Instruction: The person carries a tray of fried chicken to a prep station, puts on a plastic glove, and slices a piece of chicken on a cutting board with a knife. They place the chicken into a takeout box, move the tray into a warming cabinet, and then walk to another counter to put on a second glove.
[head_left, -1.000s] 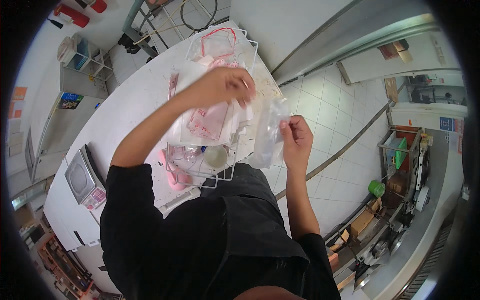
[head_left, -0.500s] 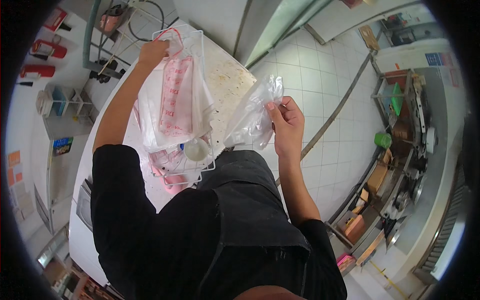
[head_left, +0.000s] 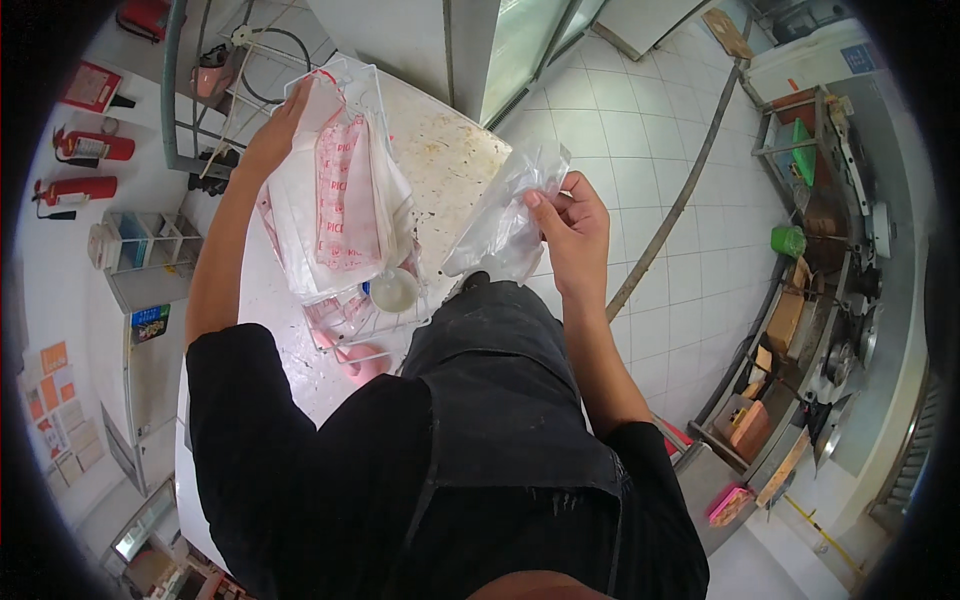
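Note:
My right hand (head_left: 572,235) pinches a clear plastic bag (head_left: 500,225) between thumb and fingers, and the bag hangs crumpled to the left of it. A stack of plastic bags (head_left: 290,220), topped by a strip with red print (head_left: 343,190), lies in a white wire basket (head_left: 372,85) on the table. At the stack's far left corner rests my left hand (head_left: 275,135), fingers stretched out along the edge; the fingertips' contact is partly hidden. A red string (head_left: 330,80) loops beside those fingers. Near the basket's front end is a round whitish tub (head_left: 393,290).
The white table (head_left: 455,140) has dark specks and worn patches. Something pink (head_left: 362,362) lies by the basket's near end. Fire extinguishers (head_left: 95,147) hang at the left wall. A long pole or hose (head_left: 680,200) crosses the tiled floor, before a cluttered rack (head_left: 790,290) at right.
My left hand has straightened its fingers and shifted left along the bags' edge. My right hand still holds the clear bag, which has turned slightly. The view has shifted a little.

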